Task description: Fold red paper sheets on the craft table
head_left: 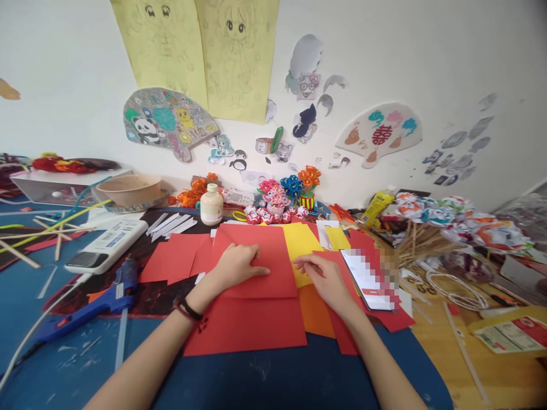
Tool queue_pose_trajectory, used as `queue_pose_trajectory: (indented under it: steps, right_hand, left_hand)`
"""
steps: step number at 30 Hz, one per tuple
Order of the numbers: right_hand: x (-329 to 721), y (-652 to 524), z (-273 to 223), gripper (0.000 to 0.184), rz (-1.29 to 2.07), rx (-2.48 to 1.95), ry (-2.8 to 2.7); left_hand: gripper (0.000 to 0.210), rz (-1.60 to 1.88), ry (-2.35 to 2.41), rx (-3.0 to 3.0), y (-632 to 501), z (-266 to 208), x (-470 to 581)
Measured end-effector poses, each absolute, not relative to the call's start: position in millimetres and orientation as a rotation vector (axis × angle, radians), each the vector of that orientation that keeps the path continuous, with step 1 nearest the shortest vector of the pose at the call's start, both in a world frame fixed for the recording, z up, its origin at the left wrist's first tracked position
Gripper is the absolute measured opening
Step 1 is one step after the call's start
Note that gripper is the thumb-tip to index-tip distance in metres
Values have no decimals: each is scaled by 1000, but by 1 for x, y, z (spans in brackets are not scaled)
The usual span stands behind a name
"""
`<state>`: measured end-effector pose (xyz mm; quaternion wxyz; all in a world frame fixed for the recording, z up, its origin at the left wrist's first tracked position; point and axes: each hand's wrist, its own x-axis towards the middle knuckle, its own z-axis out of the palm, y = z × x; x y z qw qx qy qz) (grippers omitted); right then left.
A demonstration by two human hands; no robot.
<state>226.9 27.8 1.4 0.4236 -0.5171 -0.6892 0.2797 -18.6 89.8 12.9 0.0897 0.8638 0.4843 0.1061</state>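
My left hand (pixel 240 265) rests on a sheet of red paper (pixel 256 239), thumb and index finger apart and nothing held; its other fingers are partly hidden. Beneath that sheet lies a larger red sheet (pixel 252 324). To the right, my right hand (pixel 322 280) hangs over or touches yellow paper (pixel 297 242), its fingers loosely stretched to the left with nothing in them. Orange paper (pixel 314 310) shows just under it. A phone (pixel 365 279) with a lit screen lies right of this hand on more red paper (pixel 404 324). Smaller red pieces (pixel 166 256) lie left of the stack.
At left are a blue glue gun (pixel 102 299), a white power strip (pixel 109 247), a bowl (pixel 130 189) and wooden sticks (pixel 57 239). Behind the paper stand a cream bottle (pixel 212 206) and fuzzy flowers (pixel 293 187). A coiled white cord (pixel 457 290) lies at right.
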Motion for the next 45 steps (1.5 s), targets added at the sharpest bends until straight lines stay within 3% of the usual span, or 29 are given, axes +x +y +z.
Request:
queue_pose_trajectory:
  steps: [9, 24, 45]
  right_hand:
    - [218, 26, -2, 17, 850, -1325, -1896]
    - [226, 26, -1, 29, 1042, -1278, -2011]
    - [230, 25, 2, 40, 1039, -1232, -2101]
  left_hand:
    - [38, 346, 1471, 2496, 91, 7, -23]
    - [30, 282, 1490, 2526, 90, 6, -23]
    - [28, 269, 1447, 2582, 90, 5, -24]
